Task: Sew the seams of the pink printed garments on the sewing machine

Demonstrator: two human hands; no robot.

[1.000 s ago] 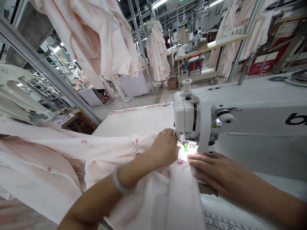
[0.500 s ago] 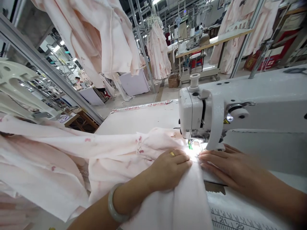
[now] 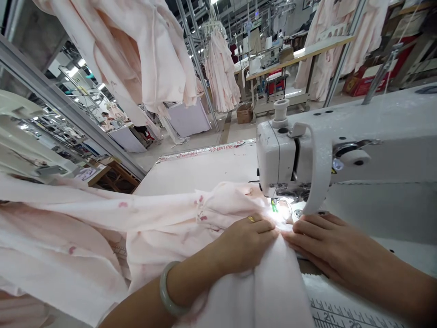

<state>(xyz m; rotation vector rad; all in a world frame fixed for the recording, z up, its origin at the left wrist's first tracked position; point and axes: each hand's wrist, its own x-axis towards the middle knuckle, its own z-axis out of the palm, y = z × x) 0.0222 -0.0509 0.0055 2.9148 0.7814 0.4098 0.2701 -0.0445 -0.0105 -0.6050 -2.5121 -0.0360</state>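
A pale pink garment (image 3: 164, 212) with small darker pink prints lies under the head of a white sewing machine (image 3: 273, 152), lit brightly near the needle. My left hand (image 3: 246, 243), wearing a gold ring and a pale bangle, has its fingers curled down on the cloth just left of the presser foot. Opposite it, my right hand (image 3: 324, 243) pinches the cloth edge between fingers and thumb, right of the needle area. Both hands' fingertips are close together in front of the foot. A green piece (image 3: 275, 206) shows beside the needle.
A printed ruler scale (image 3: 336, 314) runs along the front edge of the table. Pale pink garments (image 3: 164, 59) hang above at the left, beside a metal rail (image 3: 68, 100). Farther back stand other worktables (image 3: 300, 54) and a cardboard box (image 3: 244, 113).
The view has shifted slightly, so the machine head sits a little farther right. Both hands remain at the cloth, and the right fingers are drawn slightly closer together, lower from the needle.
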